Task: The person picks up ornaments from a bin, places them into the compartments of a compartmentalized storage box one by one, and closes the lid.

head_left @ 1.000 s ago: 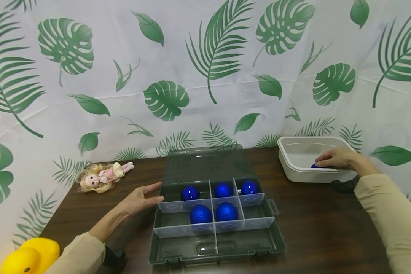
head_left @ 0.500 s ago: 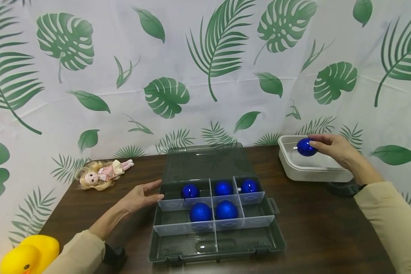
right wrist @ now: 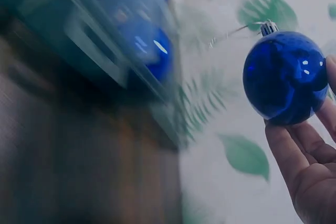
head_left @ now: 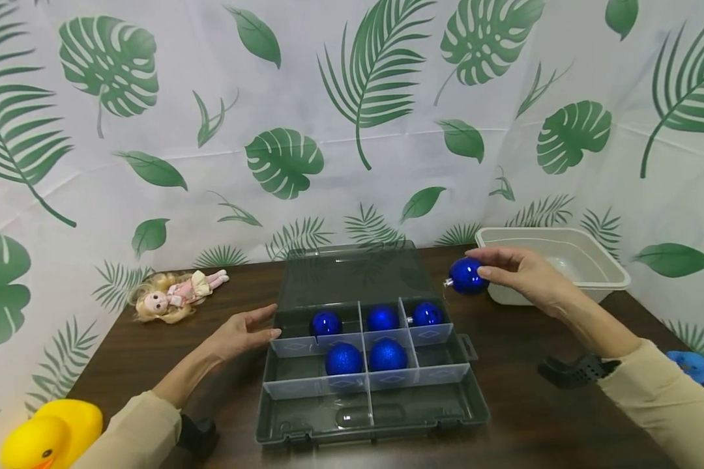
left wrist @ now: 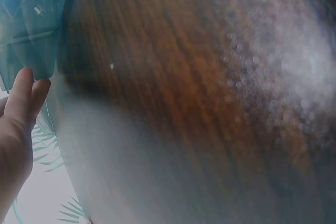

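My right hand [head_left: 528, 277] pinches a shiny blue Christmas ball [head_left: 468, 276] by its side, its silver cap pointing left. The right wrist view shows this same Christmas ball [right wrist: 286, 77] against the fingertips. A dark translucent divided case [head_left: 428, 407] lies with its lid laid back, in front of me. Several blue balls sit in its back and middle rows, some glossy, some glittery, such as the glittery ball [head_left: 388, 355]. At the case's left side my left hand [head_left: 237, 337] rests with fingers extended, fingertips right at the edge; the left wrist view shows these fingers [left wrist: 21, 95] there too.
A cream plastic bin [head_left: 610, 277] stands at the back right, behind my right hand. On the left lie a blonde doll [head_left: 178, 296] and a yellow rubber duck [head_left: 53, 433]. A blue object [head_left: 689, 366] shows beyond my right sleeve. Leaf-printed cloth hangs behind the table.
My right hand has lifted the blue ball out of the bin and carried it left, toward the case. The left hand stays at the case's left edge.
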